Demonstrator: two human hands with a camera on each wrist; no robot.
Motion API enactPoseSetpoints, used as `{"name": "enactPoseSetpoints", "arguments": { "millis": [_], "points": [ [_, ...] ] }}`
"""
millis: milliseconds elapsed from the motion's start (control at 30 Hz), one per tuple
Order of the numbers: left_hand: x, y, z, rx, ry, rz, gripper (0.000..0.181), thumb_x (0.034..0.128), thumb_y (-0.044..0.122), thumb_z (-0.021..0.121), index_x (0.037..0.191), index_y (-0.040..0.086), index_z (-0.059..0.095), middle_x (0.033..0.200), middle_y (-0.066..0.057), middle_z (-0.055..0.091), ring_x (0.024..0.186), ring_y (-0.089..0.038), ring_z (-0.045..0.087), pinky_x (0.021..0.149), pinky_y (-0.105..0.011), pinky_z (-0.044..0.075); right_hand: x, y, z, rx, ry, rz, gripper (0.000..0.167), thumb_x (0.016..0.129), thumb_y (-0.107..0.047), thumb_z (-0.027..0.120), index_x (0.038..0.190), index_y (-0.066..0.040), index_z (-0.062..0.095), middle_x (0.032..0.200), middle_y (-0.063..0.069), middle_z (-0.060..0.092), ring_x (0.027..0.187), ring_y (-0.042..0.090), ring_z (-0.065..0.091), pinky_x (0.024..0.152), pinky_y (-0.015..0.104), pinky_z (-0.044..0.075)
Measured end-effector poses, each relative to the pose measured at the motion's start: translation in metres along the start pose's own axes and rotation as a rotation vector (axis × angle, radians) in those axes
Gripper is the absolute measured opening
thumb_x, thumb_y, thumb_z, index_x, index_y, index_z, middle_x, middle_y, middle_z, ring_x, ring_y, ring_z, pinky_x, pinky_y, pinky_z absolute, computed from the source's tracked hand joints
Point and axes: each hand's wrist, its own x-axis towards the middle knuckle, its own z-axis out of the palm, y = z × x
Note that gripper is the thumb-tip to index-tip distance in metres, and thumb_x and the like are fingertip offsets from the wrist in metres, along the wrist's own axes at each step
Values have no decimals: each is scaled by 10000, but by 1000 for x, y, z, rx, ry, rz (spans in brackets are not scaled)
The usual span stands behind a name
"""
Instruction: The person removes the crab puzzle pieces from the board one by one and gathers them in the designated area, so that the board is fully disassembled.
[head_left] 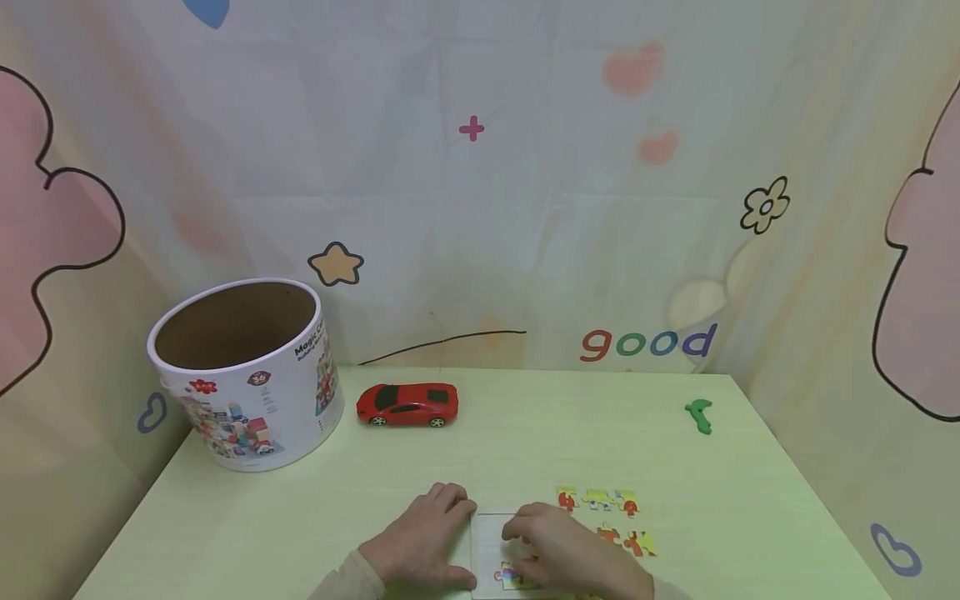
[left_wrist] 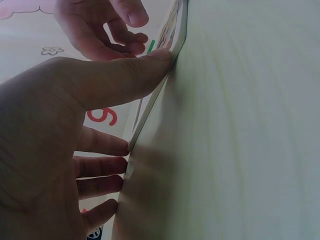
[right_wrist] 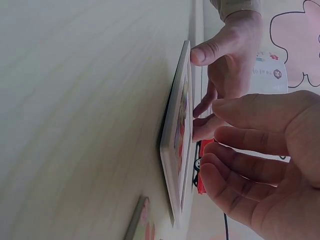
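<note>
A thin white puzzle tray point(head_left: 487, 537) lies flat near the table's front edge, with colourful puzzle pieces point(head_left: 512, 575) in its lower part. My left hand point(head_left: 423, 537) lies at the tray's left side. In the left wrist view its thumb point(left_wrist: 145, 70) touches the tray's edge, and the index fingertip meets the far corner; the fingers are fairly straight. Over the tray is my right hand point(head_left: 558, 546), its fingers loosely bent. In the right wrist view no piece shows between the right fingers point(right_wrist: 235, 165), which sit apart from the tray point(right_wrist: 172, 150).
Loose puzzle pieces point(head_left: 639, 543) lie right of the tray, with another row point(head_left: 598, 500) behind them. A red toy car point(head_left: 408, 406) stands farther back, beside a large white bucket point(head_left: 247, 417). One small green piece point(head_left: 701, 415) lies at the back right.
</note>
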Motion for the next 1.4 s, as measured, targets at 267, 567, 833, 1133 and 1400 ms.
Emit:
{"name": "enactPoseSetpoints", "arguments": {
  "millis": [267,567,833,1133,1400],
  "points": [
    [-1,0,-1,15,5,10,833,732,729,660,1348,194,495,1363,25,434,1238,-166,410,1037,-409,424,2,-1,3,27,-11,-30,219,871,-242,707,1069,-151,721,1029,-102,663,983,42,592,868,255,515],
    [1,0,-1,-15,-29,-23,843,729,727,666,1362,199,488,1377,26,425,1263,-172,396,1059,-426,409,6,-4,6,98,-91,-7,185,879,-231,702,1061,-220,730,975,-164,650,918,8,562,822,239,526],
    [-1,0,-1,-4,-20,1,838,735,734,652,1361,202,486,1377,30,420,1260,-168,394,1060,-414,406,7,-7,10,82,-125,43,177,856,-223,730,1032,-238,741,930,-177,628,839,-16,533,798,210,522],
    [-1,-2,0,1,-4,16,843,740,726,655,1357,177,490,1366,22,429,1257,-173,398,1057,-418,406,8,-9,12,97,-170,63,170,874,-244,727,1042,-228,749,911,-181,630,826,-22,537,812,204,530],
    [-2,-1,-2,8,10,30,829,750,706,663,1353,163,493,1359,13,435,1256,-177,400,1056,-417,405,8,-10,13,71,-170,55,167,885,-253,715,1050,-253,742,923,-192,624,834,-21,526,823,216,529]
  ]
}}
